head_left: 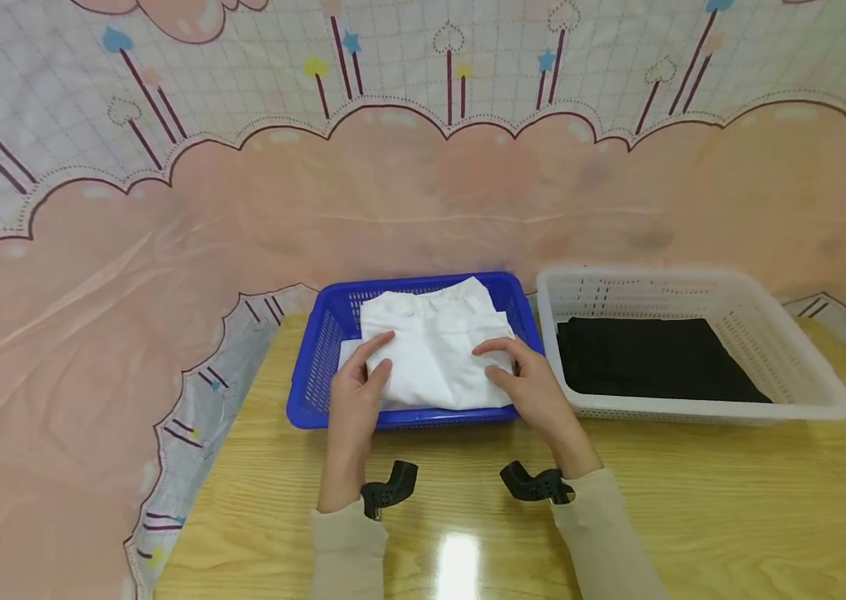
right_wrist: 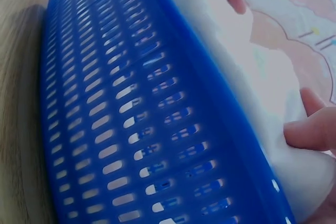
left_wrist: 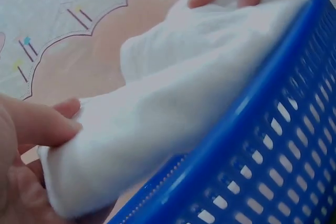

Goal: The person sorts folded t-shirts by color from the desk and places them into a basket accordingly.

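A folded white garment [head_left: 433,358] lies in the blue plastic basket [head_left: 438,417], its near part bulging up by the front rim. My left hand [head_left: 355,396] grips the garment's left side, with the thumb [left_wrist: 58,129] on top and other fingers partly hidden beneath the cloth. On the opposite side, my right hand [head_left: 538,392] holds the right edge, its thumb [right_wrist: 307,134] pressed against the fabric. More white cloth [head_left: 348,350] shows under the garment at the basket's left.
Right of the blue basket stands a white plastic basket [head_left: 700,407] holding folded black cloth [head_left: 640,358]. Both baskets rest on a wooden table [head_left: 468,517]. A patterned pink and white sheet [head_left: 423,192] hangs behind and down the left side.
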Demonstrator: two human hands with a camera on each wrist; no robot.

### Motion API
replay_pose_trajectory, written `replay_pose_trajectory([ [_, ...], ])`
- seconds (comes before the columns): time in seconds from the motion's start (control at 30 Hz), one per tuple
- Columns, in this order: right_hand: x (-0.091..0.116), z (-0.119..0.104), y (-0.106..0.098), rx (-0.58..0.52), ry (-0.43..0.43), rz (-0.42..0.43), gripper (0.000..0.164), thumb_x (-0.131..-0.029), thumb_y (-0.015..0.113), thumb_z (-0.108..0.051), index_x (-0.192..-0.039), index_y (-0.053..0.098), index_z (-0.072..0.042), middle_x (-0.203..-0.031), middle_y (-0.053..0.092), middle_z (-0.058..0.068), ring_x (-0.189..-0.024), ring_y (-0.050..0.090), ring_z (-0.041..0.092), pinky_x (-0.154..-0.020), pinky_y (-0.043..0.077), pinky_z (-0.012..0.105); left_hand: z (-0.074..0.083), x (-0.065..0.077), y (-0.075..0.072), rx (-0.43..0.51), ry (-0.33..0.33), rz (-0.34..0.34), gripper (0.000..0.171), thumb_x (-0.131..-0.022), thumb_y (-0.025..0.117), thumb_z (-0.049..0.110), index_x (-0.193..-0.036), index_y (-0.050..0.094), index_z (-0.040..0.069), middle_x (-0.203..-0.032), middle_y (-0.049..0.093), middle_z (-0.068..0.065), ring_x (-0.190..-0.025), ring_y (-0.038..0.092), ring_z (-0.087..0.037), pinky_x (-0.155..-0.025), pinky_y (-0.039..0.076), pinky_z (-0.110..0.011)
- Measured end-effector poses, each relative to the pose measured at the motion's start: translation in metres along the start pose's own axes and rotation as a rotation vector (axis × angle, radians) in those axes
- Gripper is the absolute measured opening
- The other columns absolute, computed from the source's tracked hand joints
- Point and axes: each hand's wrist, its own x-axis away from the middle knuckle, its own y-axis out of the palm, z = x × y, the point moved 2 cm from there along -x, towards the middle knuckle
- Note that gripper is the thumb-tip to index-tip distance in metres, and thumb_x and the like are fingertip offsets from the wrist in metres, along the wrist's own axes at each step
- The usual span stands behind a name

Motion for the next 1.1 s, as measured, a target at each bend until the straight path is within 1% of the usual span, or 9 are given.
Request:
replay_pose_trajectory([
  [0.13,-0.005,0.017,0.002,0.065,-0.017,0.011,0.019,-0.087,0.056,-0.008,-0.100,0.063,-0.019,-0.113,0.050,0.001,-0.061,0.031,0.020,-0.058,0.030,0.031,-0.004,-0.001,0.000,-0.185,0.011,0.011,0.033,-0.090,0.052,0.020,-0.116,0.056,0.040,-0.063,0.031,-0.003,-0.044,0.028,-0.012,-0.041,0.026,-0.024],
  [0.2,-0.008,0.025,0.003,0.092,-0.026,0.015,0.018,-0.087,0.058,-0.010,-0.097,0.063,-0.024,-0.104,0.051,-0.001,-0.059,0.032,0.020,-0.057,0.032,0.031,-0.004,-0.001,0.001,-0.232,0.025,0.011,0.033,-0.091,0.051,0.019,-0.116,0.055,0.041,-0.067,0.039,-0.003,-0.041,0.028,-0.011,-0.039,0.027,-0.024],
  [0.3,-0.009,0.030,0.004,0.143,-0.048,0.017,0.019,-0.086,0.059,-0.012,-0.096,0.063,-0.027,-0.089,0.047,0.002,-0.059,0.035,0.020,-0.055,0.034,0.031,-0.003,-0.001,0.001,-0.267,0.037,0.017,0.035,-0.091,0.049,0.017,-0.116,0.055,0.041,-0.096,0.054,0.001,-0.038,0.027,-0.010,-0.037,0.029,-0.025],
  [0.4,-0.009,0.031,0.007,0.178,-0.055,0.016,0.020,-0.086,0.059,-0.014,-0.096,0.062,-0.030,-0.089,0.047,0.004,-0.058,0.037,0.020,-0.053,0.036,0.031,-0.003,0.000,0.000,-0.281,0.030,0.029,0.036,-0.091,0.048,0.016,-0.117,0.055,0.040,-0.125,0.047,0.004,-0.037,0.026,-0.010,-0.035,0.029,-0.026],
  [0.47,-0.008,0.030,0.008,0.197,-0.049,0.014,0.019,-0.086,0.059,-0.015,-0.096,0.062,-0.032,-0.096,0.049,0.003,-0.057,0.037,0.019,-0.053,0.036,0.032,-0.003,0.001,0.000,-0.290,0.028,0.033,0.037,-0.091,0.047,0.015,-0.118,0.055,0.039,-0.130,0.044,0.005,-0.037,0.025,-0.010,-0.034,0.028,-0.026],
  [0.57,-0.008,0.028,0.010,0.218,-0.039,0.016,0.019,-0.086,0.060,-0.016,-0.096,0.062,-0.032,-0.110,0.050,-0.001,-0.055,0.037,0.018,-0.052,0.036,0.032,-0.004,0.001,0.000,-0.310,0.032,0.033,0.037,-0.091,0.046,0.015,-0.119,0.054,0.038,-0.128,0.046,0.008,-0.037,0.025,-0.010,-0.034,0.029,-0.026],
  [0.8,-0.007,0.027,0.015,0.310,-0.062,-0.006,0.020,-0.086,0.059,-0.019,-0.100,0.062,-0.034,-0.096,0.051,-0.007,-0.057,0.041,0.016,-0.049,0.037,0.031,-0.004,-0.001,-0.002,-0.384,0.052,0.062,0.037,-0.091,0.046,0.013,-0.118,0.056,0.035,-0.127,0.047,0.001,-0.039,0.024,-0.010,-0.035,0.027,-0.024],
  [0.93,-0.007,0.027,0.017,0.360,-0.079,-0.024,0.020,-0.087,0.059,-0.020,-0.102,0.061,-0.034,-0.092,0.050,-0.009,-0.057,0.042,0.014,-0.050,0.037,0.030,-0.003,-0.002,-0.002,-0.415,0.062,0.068,0.036,-0.091,0.046,0.011,-0.118,0.057,0.032,-0.113,0.054,0.002,-0.041,0.025,-0.011,-0.037,0.027,-0.024],
  [1.1,-0.006,0.026,0.018,0.400,-0.082,-0.028,0.022,-0.087,0.059,-0.018,-0.104,0.062,-0.032,-0.119,0.051,0.001,-0.053,0.041,0.013,-0.051,0.036,0.030,-0.003,-0.003,-0.001,-0.473,0.092,0.067,0.038,-0.089,0.047,0.008,-0.118,0.058,0.029,-0.101,0.055,0.007,-0.043,0.027,-0.012,-0.041,0.030,-0.026],
])
